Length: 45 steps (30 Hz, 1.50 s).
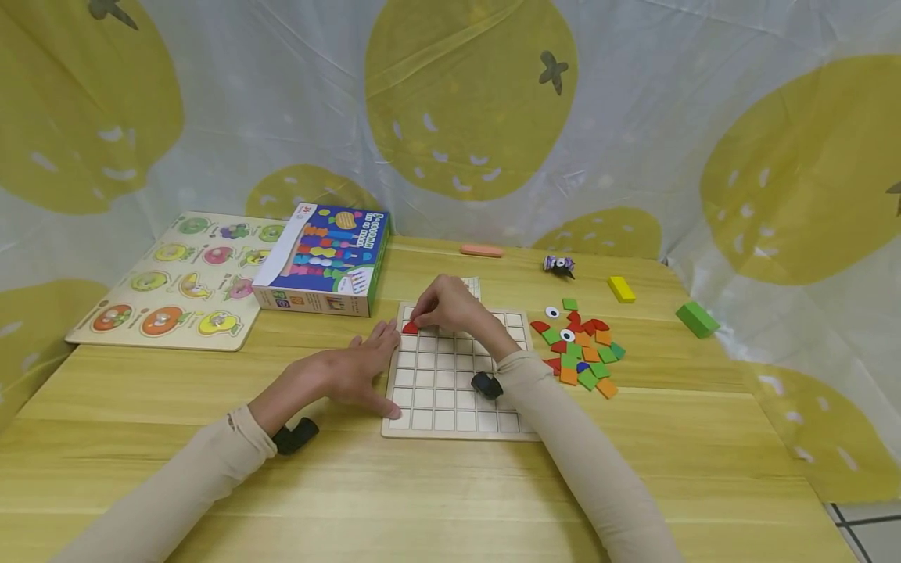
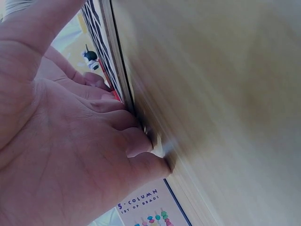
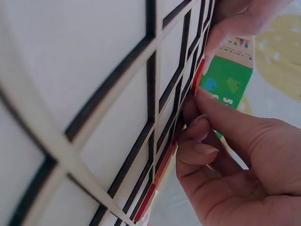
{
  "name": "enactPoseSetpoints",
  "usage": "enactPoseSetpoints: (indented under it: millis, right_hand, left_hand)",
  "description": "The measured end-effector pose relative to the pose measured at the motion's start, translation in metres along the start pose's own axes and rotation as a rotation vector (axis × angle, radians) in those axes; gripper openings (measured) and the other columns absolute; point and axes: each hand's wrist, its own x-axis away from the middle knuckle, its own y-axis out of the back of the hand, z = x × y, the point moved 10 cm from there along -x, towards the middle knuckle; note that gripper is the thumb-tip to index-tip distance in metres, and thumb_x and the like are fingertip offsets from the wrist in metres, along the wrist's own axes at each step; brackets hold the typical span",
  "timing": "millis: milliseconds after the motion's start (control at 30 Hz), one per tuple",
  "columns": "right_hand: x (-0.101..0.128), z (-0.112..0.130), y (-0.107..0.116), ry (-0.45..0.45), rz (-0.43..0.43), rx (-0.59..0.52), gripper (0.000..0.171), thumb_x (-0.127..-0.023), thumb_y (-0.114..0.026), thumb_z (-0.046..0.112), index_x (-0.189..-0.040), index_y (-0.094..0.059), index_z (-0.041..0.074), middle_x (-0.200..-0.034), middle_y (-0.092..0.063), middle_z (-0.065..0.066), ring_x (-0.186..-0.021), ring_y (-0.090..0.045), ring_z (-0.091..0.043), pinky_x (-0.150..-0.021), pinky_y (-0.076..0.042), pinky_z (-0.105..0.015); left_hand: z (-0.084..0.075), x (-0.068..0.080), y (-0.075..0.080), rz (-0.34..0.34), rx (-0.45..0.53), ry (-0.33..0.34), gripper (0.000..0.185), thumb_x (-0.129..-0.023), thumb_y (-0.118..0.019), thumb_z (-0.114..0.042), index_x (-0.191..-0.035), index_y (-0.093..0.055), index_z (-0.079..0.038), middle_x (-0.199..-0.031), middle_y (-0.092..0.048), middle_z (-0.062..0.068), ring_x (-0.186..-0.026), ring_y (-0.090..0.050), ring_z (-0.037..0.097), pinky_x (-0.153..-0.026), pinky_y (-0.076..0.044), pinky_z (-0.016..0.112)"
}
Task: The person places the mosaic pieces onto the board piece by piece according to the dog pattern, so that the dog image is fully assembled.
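A square wooden grid board [image 1: 444, 399] lies on the table, its cells pale and its lines dark. My right hand [image 1: 450, 303] is over the far left part of the board, thumb and finger pinching a red tile [image 1: 410, 328] at the corner cell. In the right wrist view, that red tile [image 3: 198, 77] sits at the fingertips, and an orange tile [image 3: 163, 165] and another red one [image 3: 145, 202] lie along the same edge. My left hand [image 1: 360, 367] rests against the board's left edge, fingers stretched forward and thumb near the front corner.
Right of the board is a loose pile of red, green and orange tiles [image 1: 588, 353] with round eye pieces [image 1: 552, 312]. Beyond lie a yellow block [image 1: 622, 289], a green block [image 1: 697, 320] and an orange stick [image 1: 482, 251]. A bead-set box [image 1: 320, 301] overlaps a fruit puzzle board [image 1: 162, 262] at left.
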Motion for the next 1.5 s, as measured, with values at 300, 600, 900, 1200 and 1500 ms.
enactPoseSetpoints:
  millis: [300,600,900,1200,1500]
  right_hand:
    - [0.002,0.004,0.004,0.056,0.017,-0.014,0.007,-0.096,-0.083,0.009,-0.099,-0.086,0.003,-0.091,-0.082,-0.004,-0.077,-0.069,-0.01,-0.073,-0.055,-0.02]
    - [0.061,-0.014,0.093,0.161,-0.051,-0.118,0.023,-0.107,-0.071,0.019,-0.12,-0.081,0.004,-0.105,-0.08,-0.011,-0.08,-0.067,-0.044,-0.071,-0.057,-0.037]
    - [0.117,-0.094,0.137,-0.067,-0.173,-0.088,0.03,-0.103,-0.076,0.021,-0.127,-0.078,0.003,-0.11,-0.077,-0.02,-0.091,-0.069,-0.039,-0.074,-0.057,-0.039]
    - [0.124,-0.148,0.142,-0.176,-0.213,-0.038,0.026,-0.099,-0.08,0.009,-0.121,-0.079,-0.003,-0.107,-0.078,-0.019,-0.091,-0.066,-0.04,-0.065,-0.053,-0.027]
    - [0.119,-0.172,0.137,-0.223,-0.226,0.041,0.025,-0.095,-0.084,0.011,-0.117,-0.08,-0.003,-0.104,-0.077,-0.018,-0.089,-0.065,-0.03,-0.075,-0.055,-0.03]
  left_hand:
    - [0.0,0.002,0.0,-0.005,0.001,0.0,0.137,-0.085,-0.083,-0.066,-0.171,-0.002,0.001,-0.179,0.016,0.02,-0.165,0.014,0.041,-0.13,0.0,0.067]
    - [-0.016,0.006,0.002,0.002,-0.012,0.016,0.125,-0.092,-0.084,-0.051,-0.17,-0.005,0.007,-0.179,0.011,0.024,-0.165,0.011,0.044,-0.132,-0.002,0.064]
    - [-0.012,0.003,0.001,-0.006,-0.007,-0.005,0.128,-0.09,-0.085,-0.052,-0.169,-0.005,0.009,-0.178,0.01,0.027,-0.165,0.011,0.045,-0.132,0.001,0.063]
    - [-0.013,0.009,0.005,-0.01,-0.001,-0.003,0.129,-0.089,-0.085,-0.055,-0.169,-0.006,0.008,-0.179,0.009,0.026,-0.165,0.011,0.046,-0.131,0.0,0.065]
    - [-0.011,0.007,0.003,-0.005,-0.002,-0.006,0.128,-0.09,-0.084,-0.056,-0.17,-0.005,0.007,-0.179,0.011,0.025,-0.165,0.012,0.044,-0.132,0.001,0.064]
